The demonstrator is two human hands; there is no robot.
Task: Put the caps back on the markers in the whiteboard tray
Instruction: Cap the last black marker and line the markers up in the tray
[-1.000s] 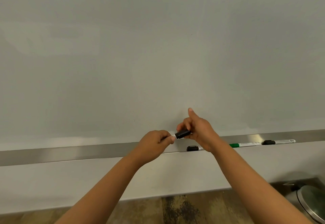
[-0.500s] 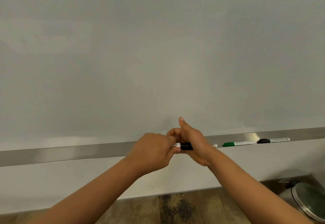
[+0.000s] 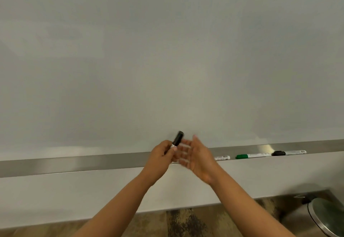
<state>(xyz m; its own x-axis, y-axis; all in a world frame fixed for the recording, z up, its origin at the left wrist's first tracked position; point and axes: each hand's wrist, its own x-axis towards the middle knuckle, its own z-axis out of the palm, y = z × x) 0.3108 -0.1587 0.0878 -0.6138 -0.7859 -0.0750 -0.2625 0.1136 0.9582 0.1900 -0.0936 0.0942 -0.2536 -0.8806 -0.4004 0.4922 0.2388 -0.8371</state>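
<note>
Head view, close, facing whiteboard (image 3: 167, 59) — tray (image 3: 74, 164) low

Nothing here can actually be read. The marker (image 3: 222, 157) lying in the tray (image 3: 74, 164), half hidden behind the right hand (image 3: 200, 159), has dark print on its white barrel, but it is too small and soft to make out. The green-capped marker (image 3: 253, 155) next along carries a line of fine print, also illegible. The black-capped marker (image 3: 289, 152) furthest right has print and what looks like a barcode near its end, with no digits I can tell. The marker (image 3: 177, 139) in the left hand (image 3: 160, 157) shows a white band with dark marks, blurred. The whiteboard (image 3: 167, 59) bears no writing.
</note>
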